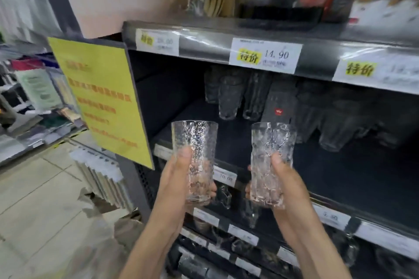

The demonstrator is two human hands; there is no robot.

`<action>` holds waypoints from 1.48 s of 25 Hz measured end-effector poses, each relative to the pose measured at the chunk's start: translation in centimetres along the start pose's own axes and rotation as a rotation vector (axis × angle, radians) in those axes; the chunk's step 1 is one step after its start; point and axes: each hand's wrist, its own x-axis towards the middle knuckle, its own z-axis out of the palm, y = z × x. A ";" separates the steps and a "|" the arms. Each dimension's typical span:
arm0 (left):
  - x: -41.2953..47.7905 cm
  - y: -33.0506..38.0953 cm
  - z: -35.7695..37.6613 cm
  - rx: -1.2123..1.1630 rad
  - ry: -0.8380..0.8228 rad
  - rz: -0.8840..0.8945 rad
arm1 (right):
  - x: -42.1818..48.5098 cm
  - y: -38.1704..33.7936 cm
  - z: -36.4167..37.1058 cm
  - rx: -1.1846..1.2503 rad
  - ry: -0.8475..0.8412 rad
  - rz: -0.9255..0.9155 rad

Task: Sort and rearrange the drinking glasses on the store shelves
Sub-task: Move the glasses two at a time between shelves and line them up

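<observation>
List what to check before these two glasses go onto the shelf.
1. Grip of left hand on left textured glass: ok.
2. Grip of right hand on right textured glass: ok.
3. Both glasses upright and apart: ok.
4. Bare board on the middle shelf, left of the stocked glasses: ok.
5. Chips or cracks in either glass: cannot tell, too blurred.

Shelf deck (340,176) bare at centre and lower right, open from front. Stocked glasses (229,95) block back centre-right. Yellow sign (99,97) juts at left; upper shelf edge (204,45) caps overhead. Left hand (179,181) gripping left glass (195,140) and right hand (290,186) gripping right glass (272,142) crowd the front lip.
</observation>
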 end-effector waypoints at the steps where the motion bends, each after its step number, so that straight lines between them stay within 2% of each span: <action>1: 1.1 0.1 0.0 -0.005 -0.036 -0.003 | 0.0 0.0 -0.1 0.018 0.022 -0.018; 4: 4.7 0.0 -0.7 0.031 -0.124 0.007 | 0.3 0.6 0.3 0.030 0.119 -0.067; 7: 8.1 0.1 -2.0 0.053 -0.134 0.030 | 1.1 0.9 2.1 -0.044 0.205 -0.123; 11: 11.8 0.2 -4.2 0.097 -0.146 0.195 | 3.3 1.4 5.0 -0.163 0.229 -0.176; 14: 13.9 0.1 -6.0 0.125 -0.153 0.241 | 5.5 1.4 7.0 -0.237 0.234 -0.211; 22: 17.0 -0.2 -10.1 0.231 -0.039 0.184 | 13.0 3.2 12.0 -0.346 0.257 -0.218; 26: 18.0 0.3 -11.1 0.244 -0.075 0.098 | 16.0 3.7 14.6 -0.414 0.255 -0.209; 29: 18.5 0.8 -11.0 0.204 -0.144 0.170 | 17.8 3.6 15.8 -0.536 0.279 -0.194; 32: 18.6 1.2 -10.9 0.177 -0.195 0.212 | 19.3 3.6 16.8 -0.635 0.371 -0.197; 37: 18.8 0.8 -11.3 0.158 -0.215 0.253 | 21.3 4.4 18.8 -0.523 0.568 -0.161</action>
